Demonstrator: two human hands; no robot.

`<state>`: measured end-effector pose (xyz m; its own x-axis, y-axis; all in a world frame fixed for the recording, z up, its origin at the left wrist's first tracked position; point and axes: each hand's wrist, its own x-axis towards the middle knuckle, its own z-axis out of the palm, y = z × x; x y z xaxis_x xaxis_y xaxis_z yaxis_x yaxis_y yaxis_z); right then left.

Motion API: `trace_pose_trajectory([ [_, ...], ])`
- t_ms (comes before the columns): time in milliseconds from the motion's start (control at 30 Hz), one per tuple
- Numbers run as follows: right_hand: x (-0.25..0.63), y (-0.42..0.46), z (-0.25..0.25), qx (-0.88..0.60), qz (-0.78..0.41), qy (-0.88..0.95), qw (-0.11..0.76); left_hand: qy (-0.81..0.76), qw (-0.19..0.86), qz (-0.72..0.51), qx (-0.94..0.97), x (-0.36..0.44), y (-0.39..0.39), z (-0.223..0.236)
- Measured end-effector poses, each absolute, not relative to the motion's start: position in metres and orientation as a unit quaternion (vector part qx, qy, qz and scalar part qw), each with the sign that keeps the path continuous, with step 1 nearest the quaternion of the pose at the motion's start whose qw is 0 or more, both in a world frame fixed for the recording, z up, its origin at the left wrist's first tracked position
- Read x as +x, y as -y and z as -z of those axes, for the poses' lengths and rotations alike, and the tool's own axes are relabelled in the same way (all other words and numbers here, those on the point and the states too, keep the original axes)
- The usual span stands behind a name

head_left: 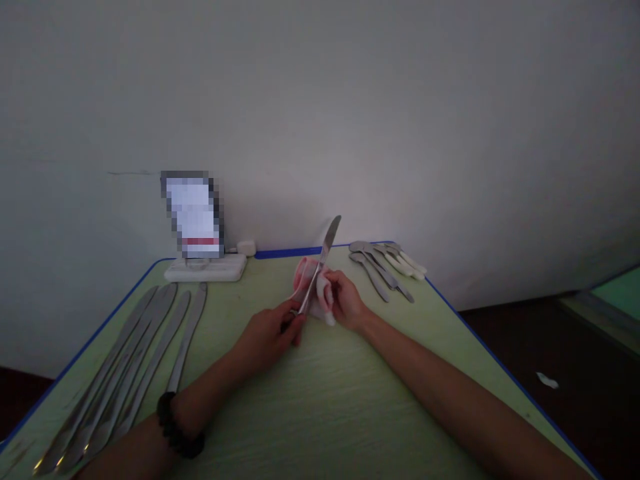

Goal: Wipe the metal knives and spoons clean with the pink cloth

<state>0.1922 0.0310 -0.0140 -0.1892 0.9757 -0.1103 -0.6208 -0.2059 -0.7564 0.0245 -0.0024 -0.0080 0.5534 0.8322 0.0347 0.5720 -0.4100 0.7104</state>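
A table knife is held up over the middle of the table, its blade pointing up and away from me. My left hand is closed around the lower end of its handle. My right hand is closed on a pink and white cloth, which lies bunched behind and beside the knife's handle. Part of the cloth also reaches toward the fingers of my left hand. The fingertips of my right hand are partly hidden by the cloth.
Several table knives lie side by side at the left. Several spoons and white-handled pieces lie at the back right. A phone leans on a white stand near the wall. Blue edging borders the green table.
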Motion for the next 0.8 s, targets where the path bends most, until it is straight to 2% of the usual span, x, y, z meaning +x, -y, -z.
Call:
trace_pose_trajectory([
  [133,0.196,-0.030,0.015,-0.282,-0.733,0.342,0.516,-0.439,0.346,-0.226,0.798,0.026,0.003,0.005],
  [300,0.193,-0.029,0.011,-0.278,-0.722,0.358,0.522,-0.446,0.369,-0.270,0.769,0.027,0.001,0.002],
  [633,0.186,-0.026,0.012,-0.342,-0.668,0.349,0.561,-0.451,0.273,-0.157,0.835,0.028,0.005,0.003],
  [800,0.185,-0.026,0.013,-0.360,-0.640,0.388,0.558,-0.460,0.272,-0.146,0.832,0.029,0.006,0.001],
])
